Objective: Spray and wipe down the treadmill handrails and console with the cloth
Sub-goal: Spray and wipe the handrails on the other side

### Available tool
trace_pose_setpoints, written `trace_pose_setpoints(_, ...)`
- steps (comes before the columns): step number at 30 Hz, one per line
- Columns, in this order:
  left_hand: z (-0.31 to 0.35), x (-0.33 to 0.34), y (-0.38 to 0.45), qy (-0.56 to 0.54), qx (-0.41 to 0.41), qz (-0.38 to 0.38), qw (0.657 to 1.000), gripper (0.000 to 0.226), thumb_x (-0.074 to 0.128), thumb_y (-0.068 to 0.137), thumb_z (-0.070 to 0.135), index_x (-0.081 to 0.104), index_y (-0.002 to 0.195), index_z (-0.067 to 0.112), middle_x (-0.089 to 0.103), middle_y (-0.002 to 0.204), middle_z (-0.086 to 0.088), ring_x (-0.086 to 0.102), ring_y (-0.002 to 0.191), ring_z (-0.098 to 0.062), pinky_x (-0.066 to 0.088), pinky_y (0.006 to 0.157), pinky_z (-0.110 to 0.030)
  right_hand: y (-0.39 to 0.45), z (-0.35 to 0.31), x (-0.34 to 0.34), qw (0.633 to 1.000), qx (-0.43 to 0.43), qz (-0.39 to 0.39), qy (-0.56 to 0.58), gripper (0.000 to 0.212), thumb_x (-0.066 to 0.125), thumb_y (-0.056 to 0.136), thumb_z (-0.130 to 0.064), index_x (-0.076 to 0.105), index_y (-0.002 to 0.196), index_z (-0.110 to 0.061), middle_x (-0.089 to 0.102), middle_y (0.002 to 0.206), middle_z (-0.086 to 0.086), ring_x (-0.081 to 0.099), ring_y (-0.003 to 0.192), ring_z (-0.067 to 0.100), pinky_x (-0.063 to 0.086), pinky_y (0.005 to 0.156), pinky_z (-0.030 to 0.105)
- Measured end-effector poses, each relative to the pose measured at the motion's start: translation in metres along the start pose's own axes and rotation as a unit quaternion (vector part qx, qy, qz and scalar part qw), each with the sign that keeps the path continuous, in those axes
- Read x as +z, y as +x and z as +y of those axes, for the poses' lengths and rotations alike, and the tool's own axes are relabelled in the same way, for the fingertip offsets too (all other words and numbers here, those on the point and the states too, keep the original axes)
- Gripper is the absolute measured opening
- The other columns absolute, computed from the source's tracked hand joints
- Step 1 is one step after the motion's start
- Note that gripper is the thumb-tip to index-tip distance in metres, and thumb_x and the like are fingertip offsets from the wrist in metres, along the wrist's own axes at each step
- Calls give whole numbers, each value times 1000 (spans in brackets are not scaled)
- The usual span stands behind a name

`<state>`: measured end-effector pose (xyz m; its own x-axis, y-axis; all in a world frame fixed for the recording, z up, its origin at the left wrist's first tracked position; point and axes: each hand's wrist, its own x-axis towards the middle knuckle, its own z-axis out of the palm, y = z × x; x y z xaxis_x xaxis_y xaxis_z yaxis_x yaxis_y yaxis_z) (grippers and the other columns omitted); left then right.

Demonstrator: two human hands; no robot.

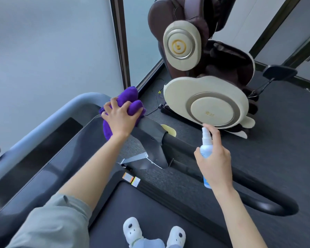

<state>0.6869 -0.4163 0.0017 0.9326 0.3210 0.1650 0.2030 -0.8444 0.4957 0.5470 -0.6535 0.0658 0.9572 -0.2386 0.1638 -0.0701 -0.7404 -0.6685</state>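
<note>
My left hand presses a bunched purple cloth onto the right corner of the treadmill's top bar, where the grey console frame bends into the right handrail. The dark console panel stretches away to the left. My right hand holds a small white spray bottle upright beside the black handrail, index finger on the nozzle. The lower part of the bottle is hidden by my palm.
A cream and brown massage chair stands just right of the treadmill, with a cable on the grey carpet. A frosted glass wall rises ahead. My feet in white slippers stand on the treadmill belt.
</note>
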Motion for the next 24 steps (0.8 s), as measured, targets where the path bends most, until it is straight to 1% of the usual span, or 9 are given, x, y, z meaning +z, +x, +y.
trace_pose_setpoints(2,8,0,-8,1,-7,-9,1000,44,56,80,69,67,100,32,42,135,-5,34,121,-37,30,96,-50,-4,8,-6,1000,8,4,-23,65,59,81,-6,36,131,-40,64,82,4,54,70,33,49,66,41)
trace_pose_setpoints(4,15,3,-23,-4,1,-11,1000,42,56,80,69,67,97,32,42,134,-4,34,119,-36,33,96,-51,-9,13,-11,999,10,8,-38,65,59,81,-6,37,132,-40,60,78,1,52,69,31,49,63,42)
trace_pose_setpoints(8,20,5,-40,-20,5,-5,1000,38,59,81,66,66,95,32,42,131,-4,34,117,-35,32,95,-48,-12,19,-13,998,-10,14,-61,67,60,80,-4,37,133,-39,50,72,-5,50,65,29,49,58,40)
trace_pose_setpoints(11,24,3,-41,-22,-3,-7,1000,38,59,80,66,66,96,32,42,130,-4,34,117,-34,30,95,-47,-7,23,-10,997,-5,6,-74,66,58,79,-4,39,133,-37,53,73,-3,53,67,33,49,60,40)
trace_pose_setpoints(14,25,2,-41,-26,-3,-12,1000,39,60,80,66,66,97,32,42,130,-4,33,117,-34,30,95,-46,-3,27,-6,997,4,1,-73,63,58,78,-2,43,132,-32,57,71,2,50,66,33,48,62,40)
trace_pose_setpoints(16,25,2,-43,-25,-2,-14,1000,39,60,80,66,66,98,32,42,130,-4,34,117,-34,30,95,-47,-2,30,-3,999,10,13,-42,61,58,77,0,43,127,-32,58,69,5,49,63,33,48,63,41)
trace_pose_setpoints(19,28,3,-46,-20,-6,-16,1000,40,60,80,66,66,98,32,42,131,-5,33,118,-35,30,95,-47,-2,33,0,999,16,46,-10,63,61,74,3,40,122,-33,59,71,4,52,64,34,46,63,38)
trace_pose_setpoints(22,31,4,-48,-16,-5,-20,1000,40,59,80,67,66,98,32,41,131,-4,33,119,-35,30,96,-48,-6,37,0,998,21,65,-18,64,61,75,3,39,123,-33,59,74,5,51,65,34,44,61,38)
trace_pose_setpoints(24,32,4,-49,-19,-3,-24,1000,39,59,80,66,66,97,31,41,131,-4,33,119,-35,30,96,-48,-10,42,-4,997,27,60,-42,63,59,77,1,39,126,-32,59,74,7,49,64,34,43,59,38)
